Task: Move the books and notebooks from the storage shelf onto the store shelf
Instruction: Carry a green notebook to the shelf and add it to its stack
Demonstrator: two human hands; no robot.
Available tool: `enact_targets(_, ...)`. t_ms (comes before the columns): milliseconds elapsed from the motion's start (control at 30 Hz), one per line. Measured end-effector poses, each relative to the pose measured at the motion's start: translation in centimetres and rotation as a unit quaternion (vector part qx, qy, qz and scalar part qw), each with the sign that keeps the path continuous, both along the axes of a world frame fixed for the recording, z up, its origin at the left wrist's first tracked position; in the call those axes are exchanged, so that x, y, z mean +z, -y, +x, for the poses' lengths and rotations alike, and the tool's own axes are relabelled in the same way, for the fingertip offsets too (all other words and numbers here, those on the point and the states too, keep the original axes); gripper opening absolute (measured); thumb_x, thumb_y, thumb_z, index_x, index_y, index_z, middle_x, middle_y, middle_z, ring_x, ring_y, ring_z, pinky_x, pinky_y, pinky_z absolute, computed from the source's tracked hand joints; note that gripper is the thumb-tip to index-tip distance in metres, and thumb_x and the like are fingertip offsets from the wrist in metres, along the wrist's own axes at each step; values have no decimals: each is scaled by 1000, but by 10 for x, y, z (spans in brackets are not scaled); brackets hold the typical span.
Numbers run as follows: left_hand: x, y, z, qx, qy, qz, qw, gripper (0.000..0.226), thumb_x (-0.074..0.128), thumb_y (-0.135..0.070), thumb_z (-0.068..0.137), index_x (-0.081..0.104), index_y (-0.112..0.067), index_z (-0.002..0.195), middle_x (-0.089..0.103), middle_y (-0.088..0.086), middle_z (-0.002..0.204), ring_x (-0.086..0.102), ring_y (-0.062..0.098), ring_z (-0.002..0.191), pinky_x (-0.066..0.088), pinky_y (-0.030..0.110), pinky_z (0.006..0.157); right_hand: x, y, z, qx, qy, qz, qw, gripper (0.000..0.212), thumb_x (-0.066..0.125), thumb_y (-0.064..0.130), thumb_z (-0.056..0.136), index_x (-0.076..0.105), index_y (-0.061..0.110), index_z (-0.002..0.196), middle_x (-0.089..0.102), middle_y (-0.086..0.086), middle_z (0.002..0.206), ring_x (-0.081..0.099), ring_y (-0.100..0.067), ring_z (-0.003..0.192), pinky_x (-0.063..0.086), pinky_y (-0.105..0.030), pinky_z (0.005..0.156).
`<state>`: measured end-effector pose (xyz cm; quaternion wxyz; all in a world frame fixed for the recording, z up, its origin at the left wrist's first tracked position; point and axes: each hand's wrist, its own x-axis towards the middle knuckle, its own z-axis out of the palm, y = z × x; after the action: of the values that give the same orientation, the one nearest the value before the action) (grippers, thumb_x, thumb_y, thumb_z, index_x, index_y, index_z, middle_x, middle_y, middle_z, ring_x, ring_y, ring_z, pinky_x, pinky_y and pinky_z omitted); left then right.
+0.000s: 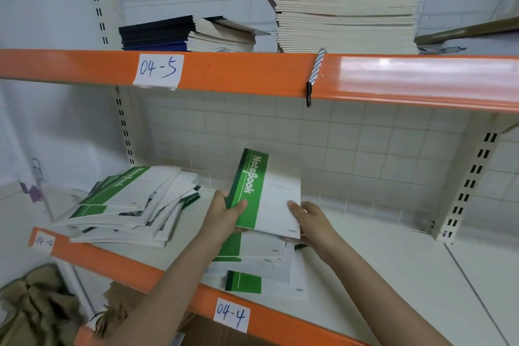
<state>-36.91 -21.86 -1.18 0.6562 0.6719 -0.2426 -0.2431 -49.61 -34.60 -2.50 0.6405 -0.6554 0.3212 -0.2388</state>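
Both hands (264, 216) gripping notebook (266, 196) (tilted), shelf (379, 255) below

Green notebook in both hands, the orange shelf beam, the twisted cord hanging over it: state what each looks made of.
Green notebook: paper with a smooth, faintly glossy printed card cover; it flexes slightly in the left hand and right hand.
Orange shelf beam: probably painted metal, with a hard glossy highlight at its right.
Twisted cord: silvery braided fibre, apparently synthetic, with a black tip.
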Motion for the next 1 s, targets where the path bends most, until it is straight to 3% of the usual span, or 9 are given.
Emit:
enact_targets(133, -7, -4, 5, 43, 119, 46, 991, 33, 30, -31, 103, 60, -17, 98, 63, -2, 89, 61, 12, 78, 53, 27, 63, -2, 6, 2, -29, 81, 101, 991, 21, 42, 9, 100, 53, 4, 116, 62, -8, 90, 58, -18, 71, 45, -19, 38)
enact_targets(300, -41, -18, 32, 55, 348, 354, 866, 47, 58, -60, 82, 54, -14, 84, 53, 5, 93, 53, 21, 89, 46, 31, 72, -12, 15, 3, -65, 86, 114, 988, 23, 40, 11, 101, 52, 7, 120, 65, -10, 105, 61, -22, 86, 50, -23, 46)
enact_targets(433, -35, -17, 28, 28, 289, 330, 898, 41, 71, -48, 79, 42, -20, 72, 52, -4, 72, 49, 8, 62, 34, 21, 49, -13, 16, 4, -48, 81, 114, 989, 19, 41, 11, 101, 55, 7, 112, 64, -7, 94, 60, -20, 79, 47, -19, 42)
enact_targets(600, -31, -10, 31, 119, 368, 236, 892, 21, 63, -18, 89, 46, -10, 96, 59, 5, 80, 56, 15, 66, 51, 33, 57, -11, 8, 8, -42, 67, 82, 994, 17, 41, 7, 99, 57, 5, 103, 64, -10, 89, 59, -21, 72, 48, -24, 48)
enact_targets(667, -23, -7, 30, 116, 273, 137, 945, 11, 51, -14, 96, 44, -8, 103, 56, 3, 80, 51, 12, 65, 46, 26, 58, -13, 7, 11, -59, 67, 38, 995, 17, 43, 8, 97, 58, 6, 106, 67, -12, 103, 63, -25, 84, 51, -31, 70)
enact_targets(733, -15, -3, 25, 72, 97, 42, 992, 12, 47, -18, 99, 48, -13, 110, 59, 3, 104, 57, 17, 92, 49, 34, 86, -11, 4, 12, -63, 65, 8, 996, 22, 45, 14, 98, 56, 10, 117, 66, -7, 114, 64, -24, 99, 50, -35, 84)
enact_targets(867, 5, -1, 8, -32, -76, -73, 994, 24, 37, -19, 102, 58, -10, 107, 67, 13, 107, 65, 25, 94, 60, 40, 73, -10, 6, 12, -23, 81, 103, 991, 27, 51, 18, 97, 53, 11, 123, 67, -8, 115, 65, -24, 98, 57, -33, 65)
enact_targets(933, 4, -1, 8, -22, 26, -27, 999, 24, 38, -17, 102, 62, -12, 101, 69, 13, 102, 67, 22, 86, 60, 32, 70, -10, 9, 11, -38, 96, 145, 984, 35, 52, 15, 96, 48, 9, 131, 64, -9, 120, 64, -23, 99, 55, -26, 55)
enact_targets(1000, -9, -2, 18, -1, 263, 154, 952, 24, 45, -27, 99, 64, -11, 102, 67, 11, 105, 62, 20, 88, 51, 24, 71, -8, 11, 9, -60, 112, 154, 980, 37, 50, 12, 97, 44, 7, 134, 63, -7, 120, 64, -18, 92, 52, -21, 49)
